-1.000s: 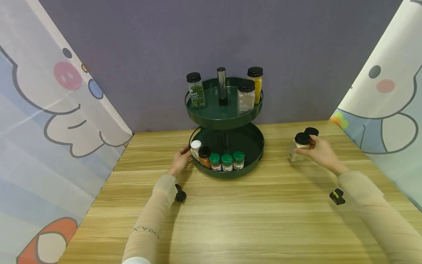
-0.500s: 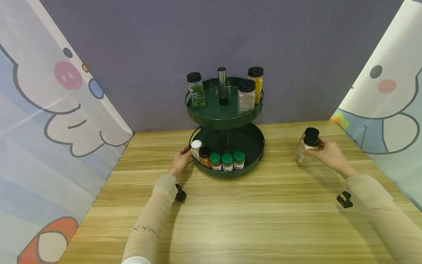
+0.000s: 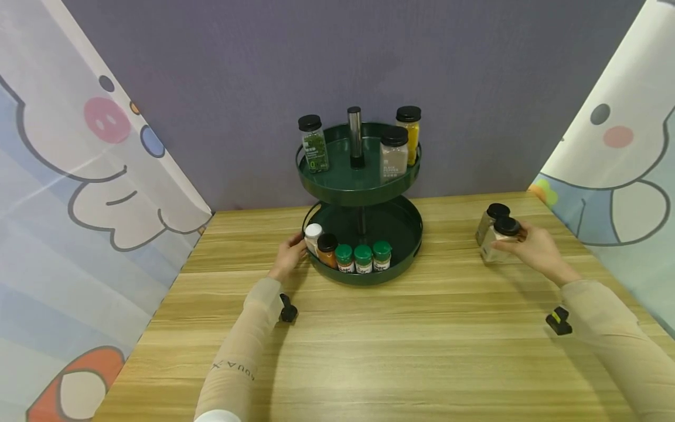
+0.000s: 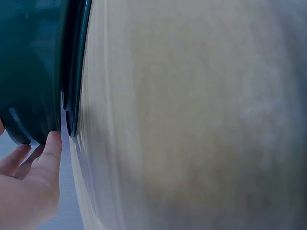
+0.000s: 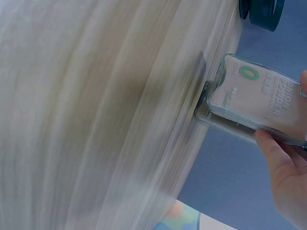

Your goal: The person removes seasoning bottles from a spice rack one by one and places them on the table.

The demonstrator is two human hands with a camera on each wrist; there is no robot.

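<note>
Wood-grain bench (image 3: 369, 351), grey-purple wall (image 3: 253, 88) past its back edge, cartoon sheets (image 3: 617, 140) on both sides. Over near the back right corner, the right grip (image 3: 538, 249) has a clear jar (image 3: 490, 251) of pale powder pinched between thumb and fingers. It's roughly upright, label says POWDER, but I can't tell if its base touches the wood. Another jar (image 3: 485, 225), black lid too, sits just behind it. By the middle of the back edge is a green two-tier stand (image 3: 355, 196), and the left grip (image 3: 287, 258) just has its fingertips on the lower tier's left side, fingers loosely extended. Top tier's got a herb jar (image 3: 315, 153), a pale jar (image 3: 394, 161) and a yellow jar (image 3: 413, 140). Lower front rim: white-lidded bottle (image 3: 313, 234), orange bottle (image 3: 328, 257), three green-capped bottles (image 3: 363, 268).
</note>
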